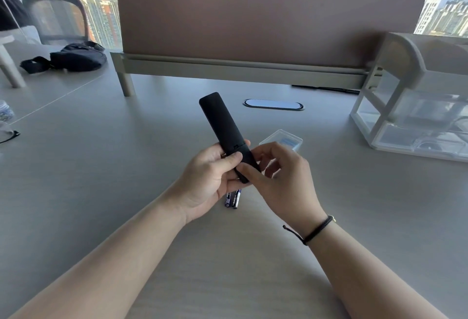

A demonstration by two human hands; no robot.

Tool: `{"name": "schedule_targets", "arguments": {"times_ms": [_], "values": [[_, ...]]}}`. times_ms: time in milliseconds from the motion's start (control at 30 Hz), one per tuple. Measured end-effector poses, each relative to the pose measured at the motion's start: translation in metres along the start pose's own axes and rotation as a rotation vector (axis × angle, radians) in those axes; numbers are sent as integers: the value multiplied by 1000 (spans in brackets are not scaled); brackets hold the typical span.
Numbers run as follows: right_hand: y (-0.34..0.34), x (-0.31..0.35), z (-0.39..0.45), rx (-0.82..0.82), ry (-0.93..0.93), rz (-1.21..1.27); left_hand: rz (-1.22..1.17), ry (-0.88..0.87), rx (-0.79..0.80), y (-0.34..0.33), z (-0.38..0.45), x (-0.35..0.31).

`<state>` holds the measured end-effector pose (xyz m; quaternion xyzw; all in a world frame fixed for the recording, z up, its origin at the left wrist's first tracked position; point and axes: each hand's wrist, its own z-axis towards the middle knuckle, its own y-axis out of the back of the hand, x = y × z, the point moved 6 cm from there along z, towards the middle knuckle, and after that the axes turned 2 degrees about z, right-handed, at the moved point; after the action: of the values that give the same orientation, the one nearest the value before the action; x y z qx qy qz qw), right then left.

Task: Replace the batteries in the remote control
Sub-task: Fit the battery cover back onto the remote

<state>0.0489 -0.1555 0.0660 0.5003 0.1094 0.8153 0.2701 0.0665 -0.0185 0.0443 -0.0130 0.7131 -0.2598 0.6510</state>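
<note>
- Forearms come in from the near edge & meet mid-desk (101, 167); we go L to R from there.
- L hand (210, 179) is clenched round the lower part of the remote (225, 129), thumb across its back, far end tilted up & away from us. Our read: held back-side up so the batt cover faces us.
- 2 batteries (233, 198) lie side by side on the desk just under that hand, partly hidden by it. Old or new, we can't tell; prob. parked close so they're quick to reach.
- R hand (281, 174), cord bracelet (316, 230) at the wrist, grasps nothing whole: thumb presses the cover end of the remote, other fingers curled beside it. Cover looks shut, seam visible; sliding it open or seating it closed, we can't say.
- Small clear case (283, 140) sits just behind the R hand, near enough to be the batt pack, contents unclear.
- Clear drawer unit (415, 121) stands far R, well apart.
</note>
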Motion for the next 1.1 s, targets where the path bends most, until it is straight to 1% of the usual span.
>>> {"name": "schedule_targets", "arguments": {"times_ms": [100, 200, 333, 500, 633, 800, 867, 967, 1100], "values": [[0, 7, -2, -40, 78, -70, 39, -16, -20, 1, 0, 0], [0, 10, -4, -40, 105, -93, 61, -29, -47, 3, 1, 0], [-3, 7, -3, 32, 76, -48, 76, -13, -90, 6, 2, 1], [0, 2, 3, 149, 27, 7, 50, 47, -48, 4, -1, -2], [-3, 4, 2, 240, 61, 91, 86, 72, 4, -1, -5, -1], [-8, 10, -2, 274, 124, 128, 66, 50, -46, -1, -5, -1], [-9, 12, -4, 276, 149, 130, 40, 47, -63, -2, -5, 2], [-11, 12, -6, 263, 163, 125, -78, 95, -64, -7, -5, 10], [-12, 11, -6, 251, 152, 171, -199, 148, 6, -14, -5, 12]]}}
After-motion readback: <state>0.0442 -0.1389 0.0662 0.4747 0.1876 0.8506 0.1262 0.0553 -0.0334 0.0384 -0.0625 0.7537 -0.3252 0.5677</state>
